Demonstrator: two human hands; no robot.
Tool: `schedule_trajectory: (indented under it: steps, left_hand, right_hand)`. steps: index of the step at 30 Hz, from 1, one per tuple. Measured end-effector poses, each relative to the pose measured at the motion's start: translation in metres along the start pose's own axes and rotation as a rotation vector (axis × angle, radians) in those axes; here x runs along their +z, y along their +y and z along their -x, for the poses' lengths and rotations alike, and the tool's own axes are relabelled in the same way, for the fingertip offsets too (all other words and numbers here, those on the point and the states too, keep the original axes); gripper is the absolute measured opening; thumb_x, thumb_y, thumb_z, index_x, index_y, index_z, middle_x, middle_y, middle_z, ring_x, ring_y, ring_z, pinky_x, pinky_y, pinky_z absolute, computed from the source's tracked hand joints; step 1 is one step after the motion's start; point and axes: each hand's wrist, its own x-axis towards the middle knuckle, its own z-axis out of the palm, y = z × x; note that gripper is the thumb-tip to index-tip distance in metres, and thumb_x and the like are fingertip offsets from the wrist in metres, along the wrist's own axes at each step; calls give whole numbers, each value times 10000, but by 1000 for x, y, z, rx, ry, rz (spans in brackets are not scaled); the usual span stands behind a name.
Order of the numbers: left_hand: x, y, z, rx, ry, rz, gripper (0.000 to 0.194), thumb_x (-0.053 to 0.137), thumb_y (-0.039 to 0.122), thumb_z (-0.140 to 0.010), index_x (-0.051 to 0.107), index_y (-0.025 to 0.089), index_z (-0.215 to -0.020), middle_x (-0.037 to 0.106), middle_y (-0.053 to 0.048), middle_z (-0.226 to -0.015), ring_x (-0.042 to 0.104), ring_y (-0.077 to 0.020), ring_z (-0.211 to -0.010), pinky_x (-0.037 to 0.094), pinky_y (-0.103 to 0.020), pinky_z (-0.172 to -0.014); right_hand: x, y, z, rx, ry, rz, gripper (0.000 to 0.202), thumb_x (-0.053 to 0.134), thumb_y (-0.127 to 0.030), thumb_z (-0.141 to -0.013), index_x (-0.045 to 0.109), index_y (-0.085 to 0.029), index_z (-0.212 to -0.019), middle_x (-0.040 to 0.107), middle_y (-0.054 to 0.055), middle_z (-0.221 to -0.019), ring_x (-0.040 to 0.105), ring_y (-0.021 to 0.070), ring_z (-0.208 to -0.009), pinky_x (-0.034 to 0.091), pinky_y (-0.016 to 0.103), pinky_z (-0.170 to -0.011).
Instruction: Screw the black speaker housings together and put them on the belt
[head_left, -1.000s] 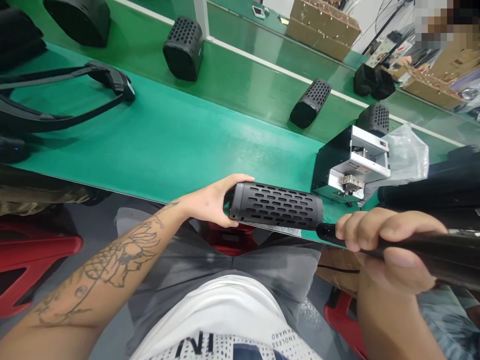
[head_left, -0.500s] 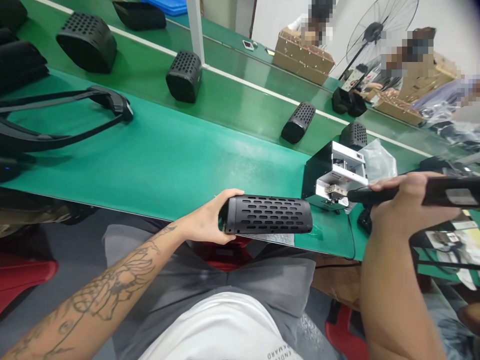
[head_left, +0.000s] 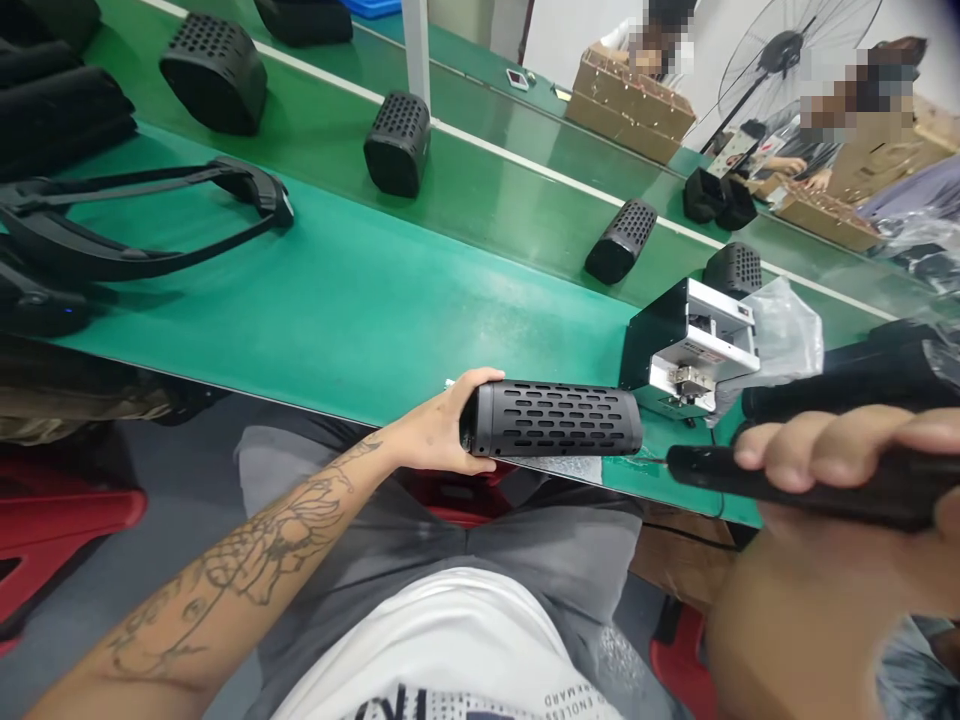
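Note:
My left hand [head_left: 442,425] is wrapped round the left end of a black speaker housing [head_left: 562,418] with rows of slotted holes. The housing lies sideways at the table's front edge. My right hand [head_left: 847,460] grips a black electric screwdriver [head_left: 720,475], slightly blurred. Its thin bit points left, close to the lower right end of the housing; whether the tip touches it I cannot tell. Just behind stands a black and white screw feeder [head_left: 686,350], with a clear plastic bag [head_left: 784,325] at its right side.
Several similar housings, one of them here [head_left: 397,145], stand along the green conveyor belt [head_left: 495,215] beyond the table. A black headset with a strap [head_left: 150,220] lies at the left. Across the belt, people sit by cardboard boxes [head_left: 630,105]. A red stool [head_left: 67,510] is at lower left.
My right hand has brought the screwdriver from beside the screw feeder down and toward me, its bit now near the housing's right end. The left hand keeps its hold; the whole view has shifted slightly.

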Motion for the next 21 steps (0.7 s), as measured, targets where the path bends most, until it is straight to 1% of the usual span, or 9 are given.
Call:
schedule_trajectory:
  steps: [2,3,4,7,9,12,18,21]
  left_hand:
    - [1,0,-1,8,5,8,1208,1008,476,-718,363,299,-1724,617,-145,-1627,750,-383,-1364,634,-502,-1195]
    - [1,1,-1,14,7,14,1203,1007,478,-720,366,296,-1723,605,-149,-1648,739,-389,-1392,622,-505,-1218]
    - [1,1,-2,20,6,20,1201,1005,479,-724,367,296,-1725,597,-151,-1664,730,-394,-1414,613,-509,-1234]
    - [2,0,-2,46,9,40,1203,1008,482,-724,371,300,-1728,572,-158,-1700,711,-406,-1457,602,-518,-1257]
    - [3,-1,-2,56,15,51,1211,1016,478,-716,375,303,-1729,558,-159,-1719,704,-409,-1473,598,-516,-1264]
    - [3,-1,-3,54,19,60,1212,1023,456,-709,385,313,-1729,562,-151,-1722,711,-403,-1460,601,-516,-1263]
    - [3,0,-4,75,16,71,1192,1031,467,-705,407,313,-1709,579,-151,-1703,711,-408,-1461,605,-534,-1258]
    - [4,-1,-4,78,15,75,1190,1028,469,-713,400,311,-1710,579,-151,-1705,709,-406,-1466,596,-538,-1270]
  right_hand:
    - [12,-5,18,19,-193,-70,253,909,-497,-894,864,-300,-1046,727,9,-699,691,290,-535,638,545,-514]
    - [22,-4,24,-2,-243,-104,250,877,-481,-922,870,-285,-1076,724,15,-693,682,285,-522,632,541,-506]
    - [33,-3,30,-7,-259,-130,242,866,-467,-934,873,-277,-1084,716,12,-682,668,270,-511,626,524,-502]
    - [66,6,35,-12,-207,-147,213,890,-463,-948,877,-291,-1074,703,-14,-676,636,227,-500,615,468,-495]
    - [79,10,33,-21,-202,-149,202,911,-464,-942,882,-301,-1057,704,-26,-672,634,223,-498,616,459,-490]
    - [86,13,30,-43,-223,-171,205,930,-447,-925,890,-286,-1045,717,-25,-667,632,223,-486,609,451,-473]
    - [86,16,35,-34,-216,-171,224,950,-398,-920,868,-229,-1043,753,1,-716,692,224,-551,655,449,-564]
    - [89,17,35,-40,-246,-178,197,935,-350,-915,862,-225,-1049,748,2,-705,688,219,-541,658,441,-561]
